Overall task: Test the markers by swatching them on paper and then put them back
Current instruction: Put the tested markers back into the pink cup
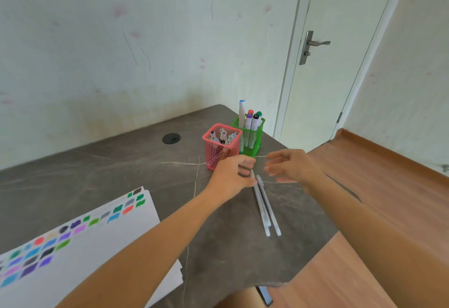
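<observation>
Head view: a pink basket (214,160) of markers stands on a grey desk (121,169). A green basket (255,139) touches its right rear side and holds 5 upright markers (248,123). Just in front of the pink basket and to its right, 2 white markers (266,208) lie side by side on the desk. The left hand (230,176) sits at their far ends with fingers curled, right in front of the pink basket. Blur hides whether it pinches one, so I cannot tell. The right hand (291,165) hovers to the right of the pink basket, fingers loose and spread, holding nothing. Well to the front left lies paper (102,254) with rows of colour swatches (48,247).
</observation>
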Demonstrator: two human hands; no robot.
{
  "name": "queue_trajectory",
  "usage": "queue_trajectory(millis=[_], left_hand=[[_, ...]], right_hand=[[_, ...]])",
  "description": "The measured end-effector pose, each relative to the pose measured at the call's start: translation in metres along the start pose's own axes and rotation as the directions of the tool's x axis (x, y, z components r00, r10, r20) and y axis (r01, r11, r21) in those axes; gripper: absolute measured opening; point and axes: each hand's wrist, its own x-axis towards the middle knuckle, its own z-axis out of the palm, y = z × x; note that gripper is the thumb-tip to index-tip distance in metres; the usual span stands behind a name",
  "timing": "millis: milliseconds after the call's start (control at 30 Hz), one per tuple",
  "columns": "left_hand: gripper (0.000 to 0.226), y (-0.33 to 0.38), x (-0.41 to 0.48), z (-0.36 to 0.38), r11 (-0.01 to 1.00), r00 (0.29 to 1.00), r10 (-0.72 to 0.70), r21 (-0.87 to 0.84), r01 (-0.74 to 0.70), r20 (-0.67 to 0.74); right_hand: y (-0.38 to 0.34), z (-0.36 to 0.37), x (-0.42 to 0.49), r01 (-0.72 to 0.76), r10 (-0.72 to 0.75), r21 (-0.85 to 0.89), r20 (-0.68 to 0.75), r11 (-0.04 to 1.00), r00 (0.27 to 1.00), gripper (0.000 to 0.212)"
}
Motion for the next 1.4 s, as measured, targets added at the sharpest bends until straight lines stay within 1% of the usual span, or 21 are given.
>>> queue_trajectory(millis=[67,167,233,333,467,633,767,867,967,1167,1267,1400], left_hand=[[0.054,-0.007,-0.010,0.008,0.992,0.994,-0.112,-0.050,0.112,0.014],[0.059,-0.007,-0.023,0.017,0.931,0.946,-0.293,-0.185,0.315,0.136],[0.064,-0.004,-0.026,0.021,0.883,0.915,-0.356,-0.251,0.396,0.192],[0.071,-0.001,-0.023,0.024,0.838,0.893,-0.397,-0.314,0.447,0.213],[0.068,-0.002,-0.018,0.029,0.830,0.891,-0.418,-0.324,0.455,0.180],[0.039,-0.009,-0.013,0.032,0.869,0.912,-0.382,-0.278,0.409,0.148],[0.033,-0.013,-0.013,0.034,0.865,0.920,-0.367,-0.315,0.391,0.136],[0.028,-0.010,-0.015,0.031,0.866,0.940,-0.321,-0.365,0.342,0.119],[0.027,0.000,-0.014,0.024,0.891,0.968,-0.240,-0.378,0.251,0.078],[0.034,0.031,-0.001,0.006,0.955,0.997,-0.078,-0.288,0.070,-0.015],[0.034,0.050,0.010,-0.006,0.974,0.998,-0.002,-0.228,-0.013,-0.064],[0.030,0.082,0.034,-0.031,0.975,0.982,0.137,-0.154,-0.157,-0.130]], right_hand=[[0.008,0.000,-0.006,-0.083,0.084,-0.026,0.041,0.996,0.996,0.038],[0.020,0.002,-0.011,-0.156,0.159,-0.050,0.058,0.986,0.986,0.040],[0.025,0.005,-0.013,-0.197,0.198,-0.016,0.060,0.980,0.978,0.039],[0.024,0.011,-0.014,-0.263,0.254,0.084,0.098,0.961,0.962,0.036],[0.025,0.017,-0.013,-0.280,0.273,0.110,0.076,0.954,0.959,0.031],[0.026,0.022,-0.013,-0.280,0.272,0.124,0.081,0.952,0.959,0.027],[0.026,0.028,-0.016,-0.248,0.236,0.183,0.081,0.951,0.968,0.025],[0.027,0.027,-0.020,-0.196,0.185,0.271,0.068,0.942,0.980,0.025],[0.023,0.021,-0.023,-0.091,0.083,0.300,0.039,0.950,0.996,0.028],[-0.008,0.007,-0.023,0.130,-0.120,0.294,-0.051,0.947,0.991,0.029],[-0.028,-0.002,-0.018,0.234,-0.214,0.282,-0.101,0.930,0.972,0.029],[-0.067,-0.014,-0.005,0.389,-0.355,0.223,-0.177,0.894,0.918,0.026]])
